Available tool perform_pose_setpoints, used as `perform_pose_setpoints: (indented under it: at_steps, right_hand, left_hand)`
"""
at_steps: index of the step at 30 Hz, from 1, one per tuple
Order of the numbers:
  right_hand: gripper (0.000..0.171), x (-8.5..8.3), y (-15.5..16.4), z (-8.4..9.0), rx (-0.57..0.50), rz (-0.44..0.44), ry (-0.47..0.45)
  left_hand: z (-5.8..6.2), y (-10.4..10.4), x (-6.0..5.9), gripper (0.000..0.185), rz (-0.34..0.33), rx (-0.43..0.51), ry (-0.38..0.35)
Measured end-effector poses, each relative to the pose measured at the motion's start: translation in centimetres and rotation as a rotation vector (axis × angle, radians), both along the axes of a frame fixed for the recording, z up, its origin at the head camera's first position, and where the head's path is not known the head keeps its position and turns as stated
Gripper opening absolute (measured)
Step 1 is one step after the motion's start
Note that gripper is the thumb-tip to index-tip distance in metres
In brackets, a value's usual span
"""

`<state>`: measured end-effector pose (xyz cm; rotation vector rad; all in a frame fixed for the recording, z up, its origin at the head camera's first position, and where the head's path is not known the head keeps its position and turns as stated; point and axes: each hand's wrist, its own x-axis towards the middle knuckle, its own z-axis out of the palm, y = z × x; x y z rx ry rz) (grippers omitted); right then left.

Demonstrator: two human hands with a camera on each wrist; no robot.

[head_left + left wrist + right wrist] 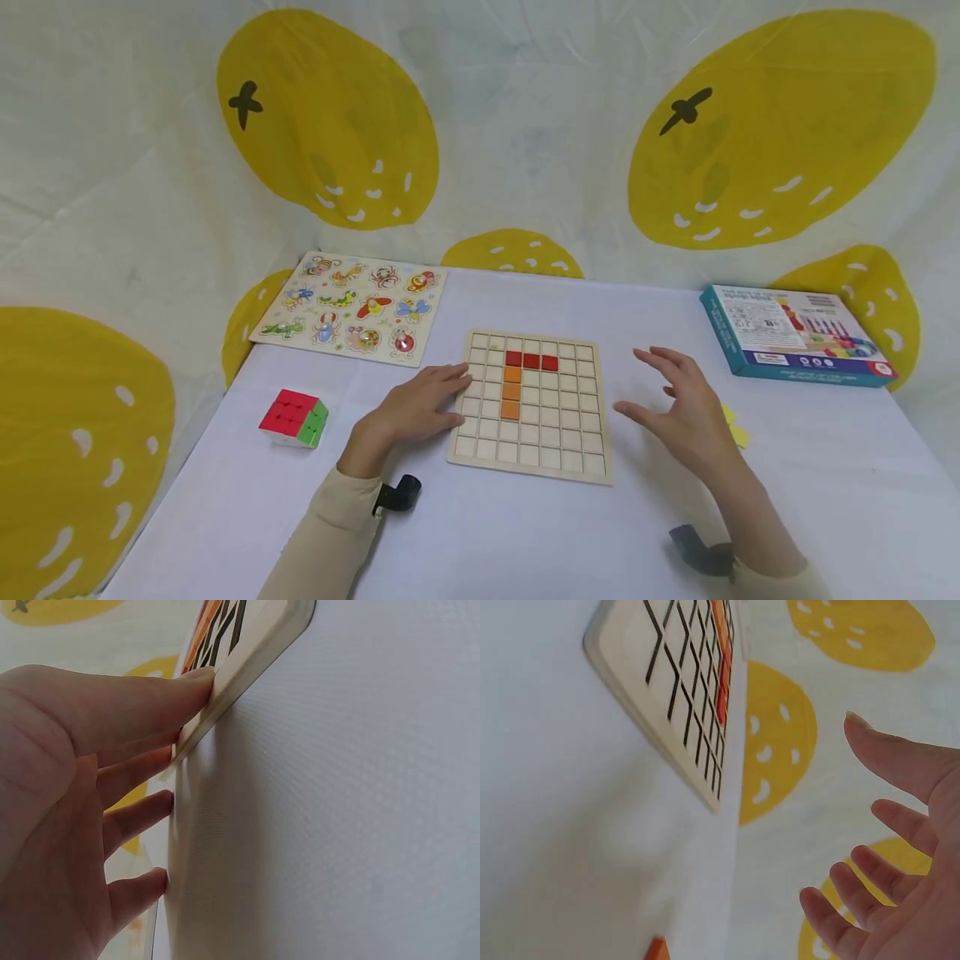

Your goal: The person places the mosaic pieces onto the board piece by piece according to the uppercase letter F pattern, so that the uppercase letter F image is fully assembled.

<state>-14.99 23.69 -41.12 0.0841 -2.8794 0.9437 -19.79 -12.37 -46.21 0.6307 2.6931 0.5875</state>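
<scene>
A wooden grid board [528,471] lies flat on the table, with three red tiles [531,361] in a row and three orange tiles [511,390] in a column below the leftmost red one. My left hand [412,408] rests at the board's left edge, its thumb touching the rim [225,694] in the left wrist view. To the right of the board, my right hand [686,412] hovers with spread fingers and holds nothing. Yellow pieces [738,435] show partly behind it. In the right wrist view, an orange piece [658,949] peeks in at the bottom edge.
A red, green and white puzzle cube [294,418] sits left of my left hand. An insect picture puzzle [352,308] lies at the back left. At the back right is a flat teal-sided box [798,336]. A patterned cloth [525,125] hangs behind the table.
</scene>
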Motion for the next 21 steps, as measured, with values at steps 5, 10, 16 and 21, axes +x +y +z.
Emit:
perform_pose_setpoints:
  at_steps: [5, 10, 16, 21]
  right_hand:
    - [0.082, 0.4, 2.4, -0.5, 0.034, -0.064, -0.030]
    - [0.084, 0.8, 4.3, -1.7, 0.059, -0.100, -0.082]
    - [0.088, 1.0, 5.8, -3.0, 0.099, -0.136, -0.161]
    - [0.087, 0.8, 6.7, -3.7, 0.105, -0.163, -0.275]
  left_hand:
    - [-0.2, 0.0, -0.1, 0.066, -0.003, 0.001, 0.002]
    - [-0.3, -0.1, -0.2, 0.066, 0.001, -0.014, 0.006]
    - [-0.3, -0.2, -0.2, 0.066, -0.005, -0.019, 0.009]
    - [-0.3, -0.2, -0.2, 0.067, -0.013, -0.015, 0.011]
